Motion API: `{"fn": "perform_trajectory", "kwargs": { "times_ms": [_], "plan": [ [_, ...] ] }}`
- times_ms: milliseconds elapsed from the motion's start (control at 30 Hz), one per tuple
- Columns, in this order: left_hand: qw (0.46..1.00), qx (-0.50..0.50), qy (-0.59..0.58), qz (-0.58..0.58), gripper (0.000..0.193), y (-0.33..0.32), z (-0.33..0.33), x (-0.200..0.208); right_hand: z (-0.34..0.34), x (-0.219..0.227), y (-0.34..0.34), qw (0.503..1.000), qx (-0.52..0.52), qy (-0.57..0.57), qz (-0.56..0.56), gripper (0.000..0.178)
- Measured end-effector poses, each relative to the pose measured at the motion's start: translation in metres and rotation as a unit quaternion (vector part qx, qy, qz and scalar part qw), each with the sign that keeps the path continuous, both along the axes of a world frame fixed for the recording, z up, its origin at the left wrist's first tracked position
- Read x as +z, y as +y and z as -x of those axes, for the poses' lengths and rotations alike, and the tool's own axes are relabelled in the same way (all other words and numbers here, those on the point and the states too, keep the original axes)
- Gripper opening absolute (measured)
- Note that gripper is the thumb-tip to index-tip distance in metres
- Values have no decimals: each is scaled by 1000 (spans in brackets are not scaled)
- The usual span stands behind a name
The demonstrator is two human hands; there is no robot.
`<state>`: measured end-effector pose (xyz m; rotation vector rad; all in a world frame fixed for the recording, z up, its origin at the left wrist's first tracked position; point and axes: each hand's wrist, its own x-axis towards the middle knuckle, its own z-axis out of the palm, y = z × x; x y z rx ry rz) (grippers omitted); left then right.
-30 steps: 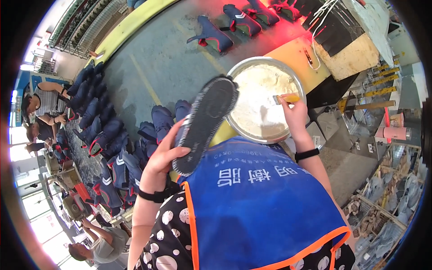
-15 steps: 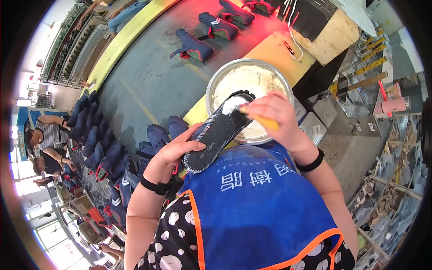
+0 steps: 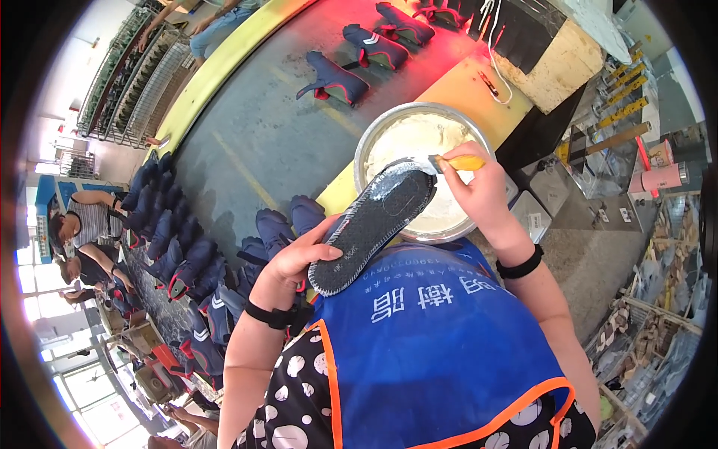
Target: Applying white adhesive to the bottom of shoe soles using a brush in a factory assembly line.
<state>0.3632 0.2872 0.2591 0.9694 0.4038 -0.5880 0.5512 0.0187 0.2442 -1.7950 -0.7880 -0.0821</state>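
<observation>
My left hand point(image 3: 303, 256) grips a navy shoe upper point(image 3: 385, 228) by its near end, the black stitched underside turned up. White paste point(image 3: 387, 178) coats the far end of that underside. In my right hand point(image 3: 482, 196) is a brush point(image 3: 467, 162) with a yellow handle, pinched between the fingers. Its bristles touch the rim of the shoe's far end. Behind the shoe stands a round metal bowl point(image 3: 362, 157) of cream-coloured paste, partly hidden by the shoe and my right hand.
Navy shoe uppers point(image 3: 336, 81) stand along the grey conveyor belt point(image 3: 247, 127), some under red light. Many more point(image 3: 191, 266) crowd the left. A wooden box point(image 3: 572, 60) with a white cable is at far right. Several people work at the left.
The brush has moved from the sole's surface to the rim of its far end, and its handle now points right. The shoe stays in my left hand.
</observation>
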Motion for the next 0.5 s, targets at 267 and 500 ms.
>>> {"fn": "perform_trajectory", "kwargs": {
  "times_ms": [267, 500],
  "plan": [
    [998, 32, -45, -43, 87, 3, 7, -8, 6, -6, 9, 995, -74, 72, -6, 9],
    [993, 45, -63, -88, 88, 1, 4, -1, 3, 2, 25, 992, -119, 3, -31, 19]
  ]
}}
